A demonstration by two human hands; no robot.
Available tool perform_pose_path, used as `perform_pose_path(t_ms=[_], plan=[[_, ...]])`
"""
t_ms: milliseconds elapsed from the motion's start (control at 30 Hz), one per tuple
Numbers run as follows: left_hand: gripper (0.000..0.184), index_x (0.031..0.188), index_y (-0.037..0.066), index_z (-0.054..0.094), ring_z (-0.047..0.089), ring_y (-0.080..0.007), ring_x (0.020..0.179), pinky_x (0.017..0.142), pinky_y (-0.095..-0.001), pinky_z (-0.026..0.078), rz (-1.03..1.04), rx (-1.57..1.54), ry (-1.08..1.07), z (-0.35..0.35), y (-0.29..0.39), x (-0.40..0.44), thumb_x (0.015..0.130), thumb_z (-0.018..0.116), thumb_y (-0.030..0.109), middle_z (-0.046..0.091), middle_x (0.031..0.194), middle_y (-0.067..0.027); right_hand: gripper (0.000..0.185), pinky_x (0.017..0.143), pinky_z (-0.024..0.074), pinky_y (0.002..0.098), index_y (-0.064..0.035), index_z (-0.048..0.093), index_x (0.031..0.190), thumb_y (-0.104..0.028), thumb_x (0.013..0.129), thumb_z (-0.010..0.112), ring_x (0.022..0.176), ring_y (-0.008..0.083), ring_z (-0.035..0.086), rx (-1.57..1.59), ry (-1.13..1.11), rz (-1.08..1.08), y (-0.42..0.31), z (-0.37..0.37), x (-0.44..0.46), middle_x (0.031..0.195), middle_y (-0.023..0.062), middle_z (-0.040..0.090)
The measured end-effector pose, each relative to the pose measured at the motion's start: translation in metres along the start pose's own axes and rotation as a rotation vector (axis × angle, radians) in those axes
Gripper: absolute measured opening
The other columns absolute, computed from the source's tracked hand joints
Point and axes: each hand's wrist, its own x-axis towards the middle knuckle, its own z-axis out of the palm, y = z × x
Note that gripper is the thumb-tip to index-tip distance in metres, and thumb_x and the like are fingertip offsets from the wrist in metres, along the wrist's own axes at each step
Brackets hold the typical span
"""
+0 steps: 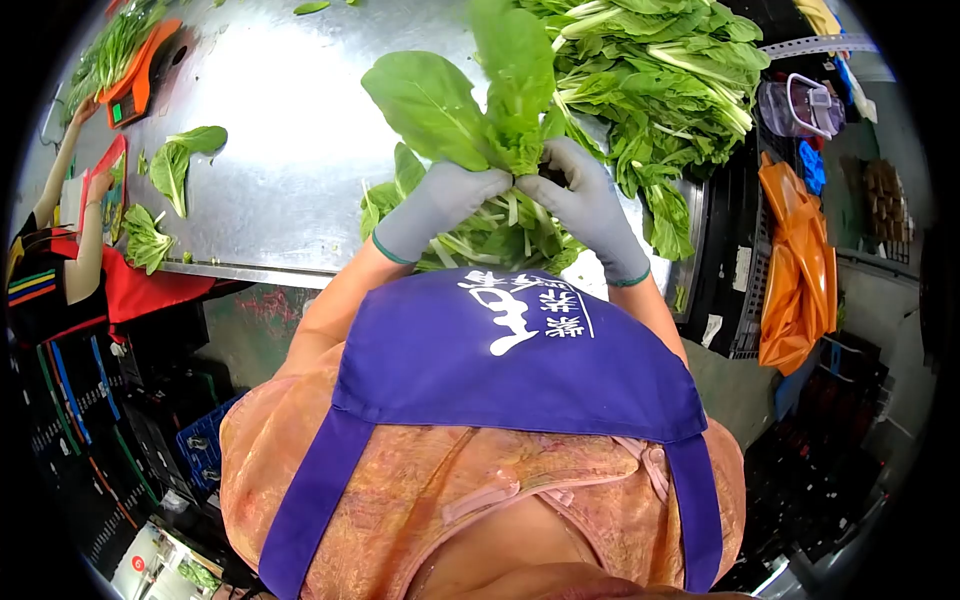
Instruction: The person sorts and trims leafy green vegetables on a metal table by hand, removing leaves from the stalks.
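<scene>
My left hand point(448, 205), in a grey glove, pinches the base of a leafy green vegetable point(510, 110). My right hand point(590, 205), gloved alike, closes on the same base from the other side, and the fingertips of both nearly meet. Broad leaves fan upward from the grip; the upper ones are slightly blurred. Beneath the hands, more greens with pale stems point(500, 235) lie at the table's near edge, partly covered by my gloves and purple apron. Beyond my right hand a large heap of leafy greens point(670, 90) covers the table's right side.
Loose greens point(172, 172) lie on the left of the metal table point(290, 120). Another person's arms point(70, 160) reach in near an orange scale point(145, 70). At right are a black crate point(740, 290), an orange plastic bag point(795, 270) and a clear jug point(800, 108).
</scene>
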Motion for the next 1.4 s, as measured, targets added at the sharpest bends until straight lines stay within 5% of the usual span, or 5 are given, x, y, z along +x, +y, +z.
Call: perform_pose_path(t_ms=[267,500,900,1100,1400], plan=[[0.036,0.116,-0.003,0.061,0.063,-0.0156,0.092,0.084,-0.0313,0.051,0.25,-0.153,0.136,0.003,0.009,0.002,0.085,0.064,0.014,0.067,0.102,-0.01,0.041,0.093,0.047,0.0291,0.0042,0.057,0.125,-0.01,0.088,0.067,0.102,0.0119,0.059,0.48,0.065,0.039,-0.001,0.008,-0.004,0.116,0.0073,0.066],[0.02,0.107,-0.002,0.064,0.059,-0.0151,0.097,0.088,-0.0306,0.047,0.146,-0.387,0.083,0.01,0.005,0.006,0.089,0.062,0.004,0.063,0.108,-0.0076,0.042,0.094,0.0468,0.0292,0.004,0.057,0.126,-0.009,0.088,0.069,0.102,0.0125,0.06,0.481,0.065,0.015,0.004,0.007,-0.005,0.116,0.0079,0.066],[0.031,0.119,-0.001,0.062,0.06,-0.015,0.104,0.092,-0.0307,0.048,0.085,-0.286,-0.01,0.012,0.006,0.004,0.091,0.067,0.01,0.067,0.113,-0.0068,0.045,0.085,0.049,0.028,0.0015,0.056,0.124,-0.015,0.086,0.074,0.093,0.0108,0.061,0.28,0.131,-0.004,0.026,0.012,-0.008,0.11,0.0063,0.067],[0.034,0.121,-0.001,0.061,0.059,-0.0118,0.098,0.088,-0.029,0.048,-0.194,-0.104,-0.144,0.022,0.015,0.004,0.094,0.066,0.02,0.066,0.11,-0.0072,0.049,0.087,0.0484,0.0294,-0.0003,0.053,0.129,-0.016,0.086,0.073,0.097,0.0133,0.061,0.316,0.182,-0.112,0.028,0.02,-0.011,0.11,0.0082,0.067],[0.05,0.129,-0.002,0.053,0.06,-0.0111,0.087,0.069,-0.0233,0.049,-0.003,-0.348,0.029,0.039,0.018,-0.001,0.091,0.07,0.026,0.064,0.107,-0.01,0.047,0.088,0.0492,0.0304,0.0008,0.054,0.124,-0.013,0.084,0.074,0.1,0.0146,0.062,0.268,0.268,-0.087,0.037,0.016,-0.026,0.11,0.0096,0.067]])
